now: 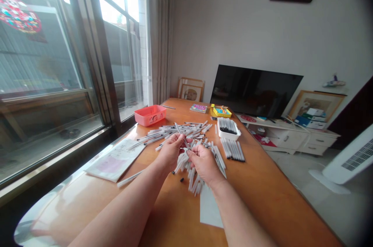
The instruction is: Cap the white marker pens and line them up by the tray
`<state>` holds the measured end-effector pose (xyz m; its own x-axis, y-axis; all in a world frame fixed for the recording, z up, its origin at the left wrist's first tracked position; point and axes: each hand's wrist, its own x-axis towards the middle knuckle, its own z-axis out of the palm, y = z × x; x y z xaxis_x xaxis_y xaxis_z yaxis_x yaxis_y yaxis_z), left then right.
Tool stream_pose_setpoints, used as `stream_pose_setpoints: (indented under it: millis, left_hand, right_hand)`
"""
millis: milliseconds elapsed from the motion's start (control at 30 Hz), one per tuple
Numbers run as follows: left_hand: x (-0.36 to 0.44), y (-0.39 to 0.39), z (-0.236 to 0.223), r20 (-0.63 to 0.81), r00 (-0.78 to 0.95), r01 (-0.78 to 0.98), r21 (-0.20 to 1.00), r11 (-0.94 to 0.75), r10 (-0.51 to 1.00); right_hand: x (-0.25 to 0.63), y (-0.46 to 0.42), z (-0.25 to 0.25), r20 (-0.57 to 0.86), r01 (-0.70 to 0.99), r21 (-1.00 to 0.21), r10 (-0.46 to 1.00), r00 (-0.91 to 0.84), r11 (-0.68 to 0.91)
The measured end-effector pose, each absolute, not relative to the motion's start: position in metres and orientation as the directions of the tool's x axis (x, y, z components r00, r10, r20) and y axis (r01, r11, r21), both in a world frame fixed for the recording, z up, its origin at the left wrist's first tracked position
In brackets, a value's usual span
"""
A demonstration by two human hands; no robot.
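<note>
My left hand (171, 150) is closed round a thin white pen (178, 129) whose upper end sticks up past my fingers. My right hand (204, 162) is closed too, pinching the same pen's lower end right beside the left. Both hover over a loose heap of white pens (186, 132) spread on the orange wooden table (262, 196). A small black cap (182, 179) lies on the table just below my hands.
A white tray of pens (228, 128) stands behind the heap, with a neat row of pens (232, 149) beside it. A pink tray (150, 115) sits at the far left, a printed sheet (115, 159) by the window, and a white paper (210, 210) under my right wrist.
</note>
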<state>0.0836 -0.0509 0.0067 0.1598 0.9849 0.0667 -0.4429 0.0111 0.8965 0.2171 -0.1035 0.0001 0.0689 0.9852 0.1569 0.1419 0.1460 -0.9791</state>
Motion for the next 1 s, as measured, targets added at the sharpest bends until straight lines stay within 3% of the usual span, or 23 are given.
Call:
stream_pose_setpoints:
  millis: [167, 333, 500, 667, 833, 1000]
  left_hand:
    - [0.0835, -0.052, 0.0077, 0.064, 0.2, -0.499, 0.865, 0.045, 0.978]
    - [0.0847, -0.0516, 0.0065, 0.073, 0.175, -0.495, 0.869, 0.024, 0.982]
    - [0.0848, -0.0507, 0.006, 0.065, 0.175, -0.505, 0.863, 0.033, 0.982]
    - [0.086, -0.051, 0.0063, 0.073, 0.159, -0.499, 0.867, 0.017, 0.985]
    - [0.0857, -0.0508, 0.0051, 0.072, 0.157, -0.495, 0.869, 0.015, 0.985]
    - [0.0863, -0.0507, 0.0053, 0.083, 0.148, -0.487, 0.874, 0.0, 0.985]
  right_hand:
    - [0.2171, -0.1025, -0.0025, 0.063, 0.073, -0.995, 0.998, -0.018, 0.064]
    - [0.2183, -0.1017, -0.0026, 0.167, 0.14, -0.978, 0.984, 0.067, 0.157]
    - [0.2188, -0.1022, -0.0024, 0.105, 0.159, -0.982, 0.994, 0.007, 0.103]
    - [0.2194, -0.1012, -0.0038, 0.182, 0.198, -0.967, 0.979, 0.087, 0.162]
    - [0.2194, -0.1016, -0.0036, 0.142, 0.226, -0.965, 0.989, 0.032, 0.131]
    - [0.2198, -0.1009, -0.0038, 0.252, 0.242, -0.945, 0.961, 0.117, 0.218]
